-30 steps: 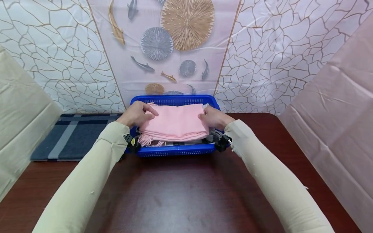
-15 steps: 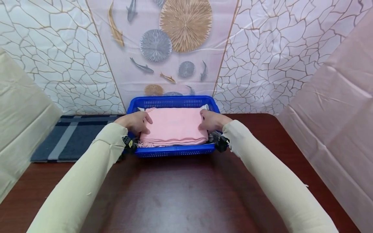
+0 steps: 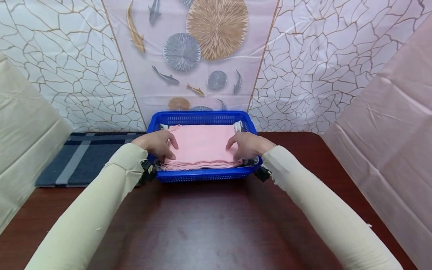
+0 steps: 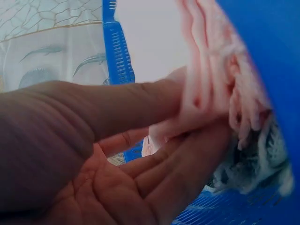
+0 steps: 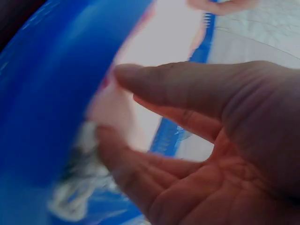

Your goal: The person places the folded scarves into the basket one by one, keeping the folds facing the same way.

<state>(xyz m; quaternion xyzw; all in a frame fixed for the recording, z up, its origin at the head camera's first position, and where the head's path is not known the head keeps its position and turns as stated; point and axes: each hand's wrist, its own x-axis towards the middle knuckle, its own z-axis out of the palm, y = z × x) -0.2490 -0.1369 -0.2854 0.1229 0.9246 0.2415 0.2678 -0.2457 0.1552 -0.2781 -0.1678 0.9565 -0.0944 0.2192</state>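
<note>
A folded pink scarf [image 3: 202, 142] with fringe lies flat in a blue plastic basket [image 3: 204, 174], on top of other fringed cloths. My left hand [image 3: 156, 144] holds the scarf's left edge; the left wrist view has the thumb [image 4: 140, 101] on the folded layers and fingers [image 4: 187, 161] beneath them. At the opposite edge is my right hand [image 3: 249, 145]. Its thumb [image 5: 164, 84] and fingers [image 5: 136, 171] are spread apart near the scarf's edge, blurred in the right wrist view. Grey-white fringe [image 4: 255, 164] shows below the pink layers.
A folded navy scarf or cloth with grey stripes [image 3: 98, 161] lies on the table [image 3: 202, 221], left of the basket. A patterned wall covering [image 3: 216, 45] hangs right behind the basket. Plain cloth walls flank the table on both sides.
The pink scarf has been lowered and now lies flat in the basket. My right hand has loosened, its thumb and fingers spreading. The left hand has slid lower along the scarf's edge.
</note>
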